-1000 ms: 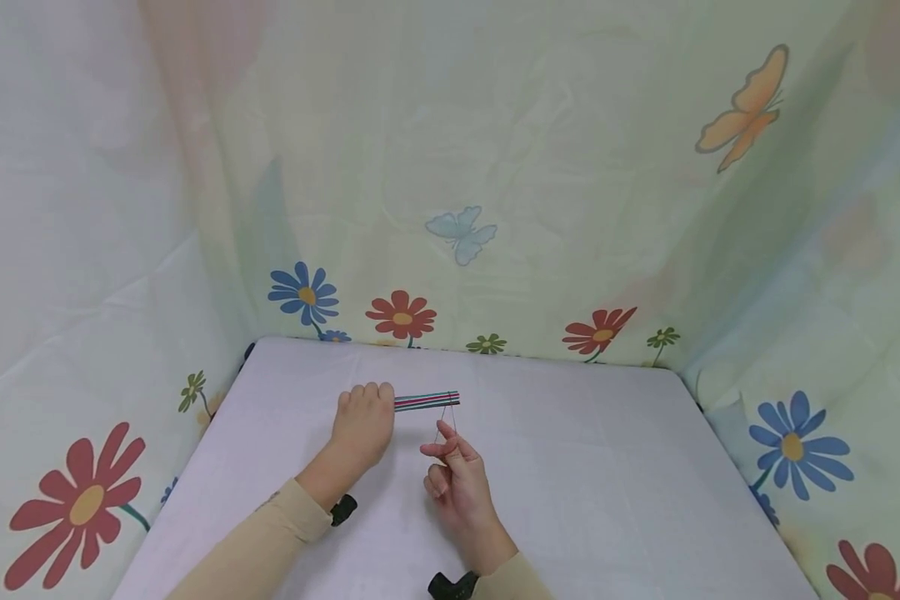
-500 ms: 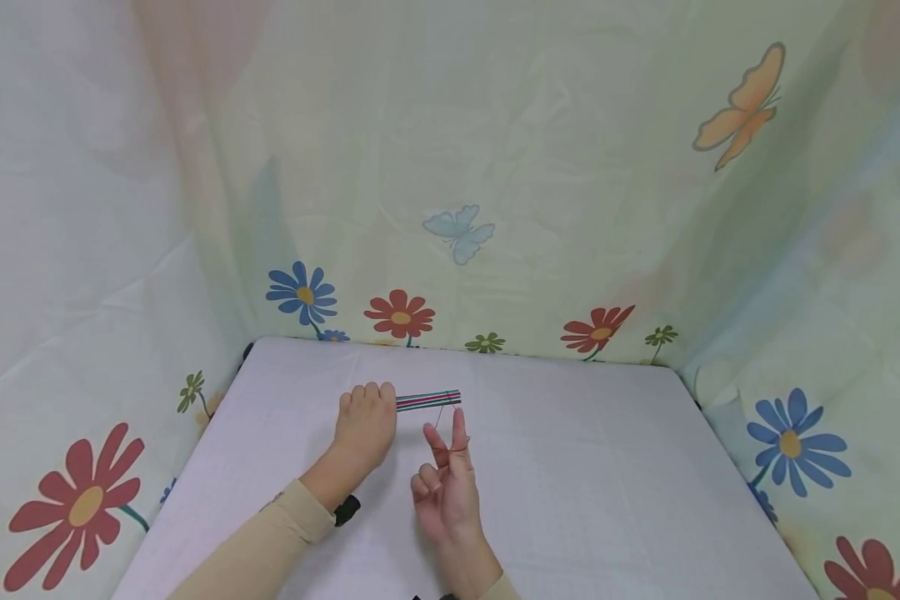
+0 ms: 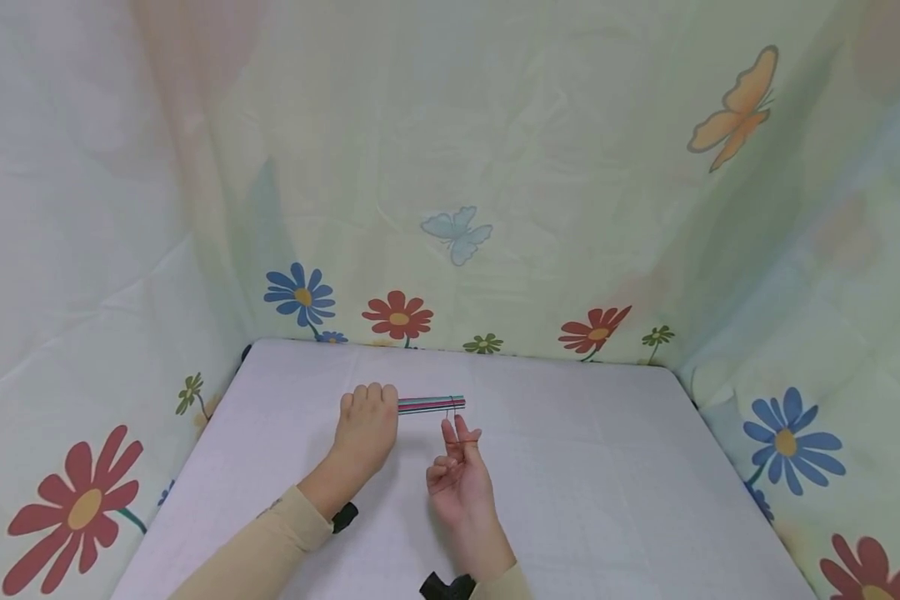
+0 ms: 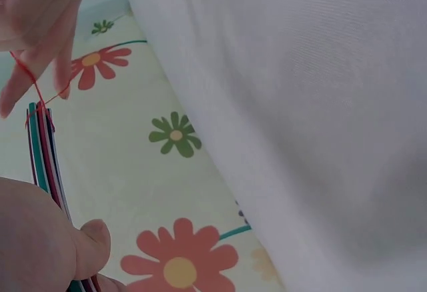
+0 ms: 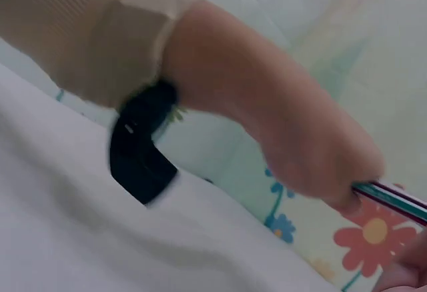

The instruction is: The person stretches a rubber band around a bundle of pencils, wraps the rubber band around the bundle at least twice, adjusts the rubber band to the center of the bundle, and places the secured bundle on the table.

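Note:
My left hand [image 3: 367,425] grips a bundle of thin pencil-like sticks [image 3: 429,405] in teal, dark red and black, held level above the table. Their far ends stick out to the right of the fist. Around those ends runs a thin red rubber band [image 4: 41,99], stretched to the fingers of my right hand [image 3: 461,483]. Two fingers of that hand point up just below the stick ends, slightly spread with the band on them; its other fingers are bent in. In the right wrist view, the teal and dark sticks [image 5: 393,197] come out of the left fist.
A white cloth covers the table [image 3: 607,483]. Behind and at the sides hangs a curtain [image 3: 570,167] printed with flowers and butterflies. Black devices are worn at both wrists, such as the left wrist camera [image 5: 140,145].
My right hand dropped a little and came back up, its fingertips shifting close under the stick ends; the band's visible strands are shorter. The left hand and bundle barely moved.

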`<state>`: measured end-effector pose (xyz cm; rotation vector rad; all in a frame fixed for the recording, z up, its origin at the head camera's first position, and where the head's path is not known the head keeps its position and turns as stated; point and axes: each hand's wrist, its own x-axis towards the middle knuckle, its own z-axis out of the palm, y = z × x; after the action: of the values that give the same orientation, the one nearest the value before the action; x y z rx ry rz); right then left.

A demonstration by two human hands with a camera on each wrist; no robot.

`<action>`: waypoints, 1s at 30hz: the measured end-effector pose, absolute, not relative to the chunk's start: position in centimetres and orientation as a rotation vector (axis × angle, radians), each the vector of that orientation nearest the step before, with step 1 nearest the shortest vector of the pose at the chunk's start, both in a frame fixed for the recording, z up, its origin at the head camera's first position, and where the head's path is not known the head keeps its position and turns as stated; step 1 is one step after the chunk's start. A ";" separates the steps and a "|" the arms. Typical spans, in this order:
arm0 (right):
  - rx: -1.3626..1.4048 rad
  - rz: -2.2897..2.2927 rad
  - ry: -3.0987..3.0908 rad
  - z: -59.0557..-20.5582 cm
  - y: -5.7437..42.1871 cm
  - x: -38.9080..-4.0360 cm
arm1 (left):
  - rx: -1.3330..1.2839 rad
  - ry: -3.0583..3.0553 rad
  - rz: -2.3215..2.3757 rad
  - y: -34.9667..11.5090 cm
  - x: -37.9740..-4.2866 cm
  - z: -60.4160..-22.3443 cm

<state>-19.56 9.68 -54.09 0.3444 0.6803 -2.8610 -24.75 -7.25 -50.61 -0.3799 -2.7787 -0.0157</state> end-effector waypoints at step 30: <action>0.198 -2.119 1.734 -51.6 16.3 -23.9 | -0.602 -2.719 0.133 -8.2 -24.7 -51.3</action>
<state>-23.91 16.31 -51.56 0.1980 1.7345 -2.1192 -24.73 -8.22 -51.30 -0.6019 -2.7189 0.1331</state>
